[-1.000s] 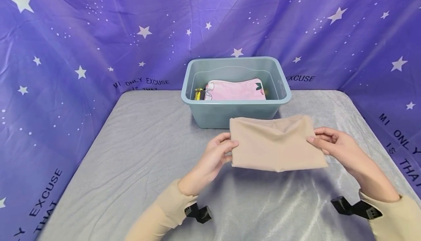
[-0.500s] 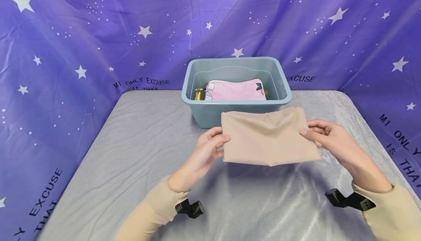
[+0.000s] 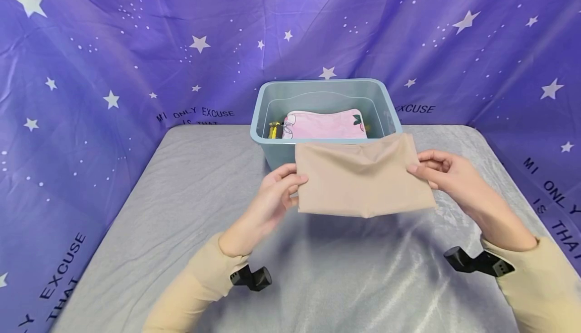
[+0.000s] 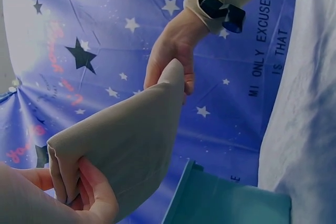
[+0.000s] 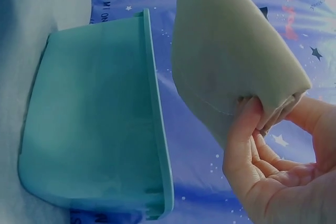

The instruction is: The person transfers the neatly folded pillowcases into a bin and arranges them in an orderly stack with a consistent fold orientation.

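Observation:
A folded beige cloth [image 3: 363, 179] is held up in front of a blue-grey plastic bin [image 3: 324, 87]. My left hand [image 3: 270, 199] pinches its left edge between thumb and fingers, and my right hand [image 3: 454, 176] pinches the right edge. The cloth's upper edge sags in the middle and overlaps the bin's front wall in the head view. Layered folds show at the cloth's end [image 4: 65, 174] in the left wrist view. Inside the bin lies a pink item [image 3: 324, 125] with a leaf print, beside a yellow and black thing [image 3: 274, 130] partly hidden by the rim.
The bin stands at the back of a table covered in grey plush cloth [image 3: 181, 191]. Purple curtains [image 3: 181, 10] with white stars hang behind and on both sides. A black camera is strapped to each wrist.
Both hands have moved the folded cloth forward and slightly left, up toward the bin's front rim. Their grip looks the same. The bin and its contents have stayed in place.

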Demonstrator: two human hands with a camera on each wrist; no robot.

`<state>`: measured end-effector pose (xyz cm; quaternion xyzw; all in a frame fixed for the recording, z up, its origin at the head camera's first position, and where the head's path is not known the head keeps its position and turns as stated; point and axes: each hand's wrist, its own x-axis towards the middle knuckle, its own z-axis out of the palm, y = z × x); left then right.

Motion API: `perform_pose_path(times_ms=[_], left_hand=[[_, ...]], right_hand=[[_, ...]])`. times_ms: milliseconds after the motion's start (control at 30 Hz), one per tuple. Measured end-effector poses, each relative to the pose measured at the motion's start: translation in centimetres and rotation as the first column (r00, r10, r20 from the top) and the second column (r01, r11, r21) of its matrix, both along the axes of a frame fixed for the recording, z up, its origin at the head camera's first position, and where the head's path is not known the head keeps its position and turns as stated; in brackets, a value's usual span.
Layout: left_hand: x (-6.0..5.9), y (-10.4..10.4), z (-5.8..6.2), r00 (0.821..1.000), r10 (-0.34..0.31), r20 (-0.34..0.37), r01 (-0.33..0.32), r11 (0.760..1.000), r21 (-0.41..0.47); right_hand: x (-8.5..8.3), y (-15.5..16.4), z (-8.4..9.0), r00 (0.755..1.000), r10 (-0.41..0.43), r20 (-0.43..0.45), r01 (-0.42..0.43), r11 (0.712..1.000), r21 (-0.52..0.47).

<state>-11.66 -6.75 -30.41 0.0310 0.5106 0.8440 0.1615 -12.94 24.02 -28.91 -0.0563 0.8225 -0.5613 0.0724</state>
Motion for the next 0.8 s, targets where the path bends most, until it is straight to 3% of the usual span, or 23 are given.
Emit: perform_pose_path(times_ms=[267,600,800], left_hand=[[-0.9,-0.4,1.3,1.000,0.002,-0.022,-0.003,1.000,-0.030],[-2.6,-0.8,2.5,1.000,0.011,-0.018,-0.012,0.998,-0.065],[-3.8,-1.0,3.3,1.000,0.018,0.000,-0.018,0.995,-0.094]], right_hand=[[-1.0,-0.4,1.1,1.000,0.013,-0.009,-0.013,1.000,-0.002],[-2.6,-0.9,2.2,1.000,0.025,-0.015,-0.026,0.996,-0.090],[-3.6,-1.5,2.7,1.000,-0.031,-0.002,0.031,0.996,-0.081]])
